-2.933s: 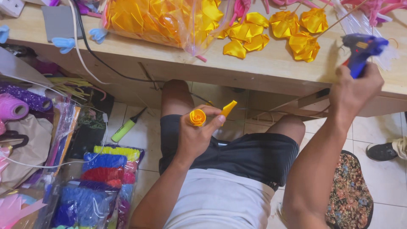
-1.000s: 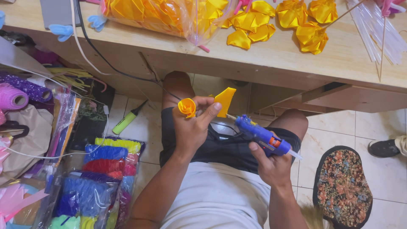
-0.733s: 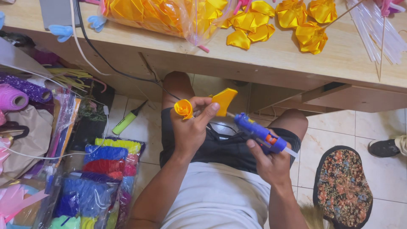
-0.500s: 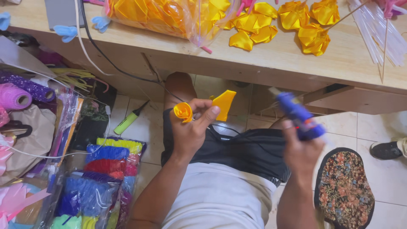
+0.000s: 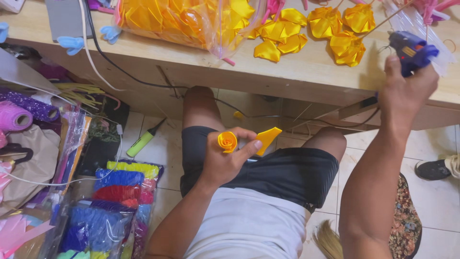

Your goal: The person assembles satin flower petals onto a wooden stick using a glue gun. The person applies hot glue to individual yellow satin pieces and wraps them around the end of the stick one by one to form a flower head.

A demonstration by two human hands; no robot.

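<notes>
1. Person seated, grey shirt and dark shorts, knees under the edge of a wooden table (image 5: 306, 76).
2. Left hand (image 5: 225, 160) held over the lap, fingers closed around a rolled yellow ribbon rose (image 5: 227, 141). The loose ribbon tail (image 5: 267, 138) sticks out to the right between thumb and fingers.
3. Right hand (image 5: 405, 93) raised up at the table's right end, well apart from the left hand, clamped on the grip of a blue glue gun (image 5: 411, 49). Gun sits over the tabletop; whether it touches the surface, cannot tell.
4. Floor, left of the person: clear bags of coloured fuzzy material (image 5: 112, 201) in blue, red and yellow; a green marker (image 5: 143, 141) lying on the tile near the left knee.
5. Further left: a pink thread spool (image 5: 14, 116) and a purple glitter roll (image 5: 28, 103).
6. Floor, right: a patterned mat (image 5: 407, 225); a dark shoe (image 5: 433, 169) at the frame edge.
7. Tabletop, far side: finished yellow ribbon flowers (image 5: 330, 26) in a loose cluster, and left of them a clear plastic bag of yellow ribbon pieces (image 5: 182, 19).
8. A black cable (image 5: 120, 69) runs along the table's front edge.
</notes>
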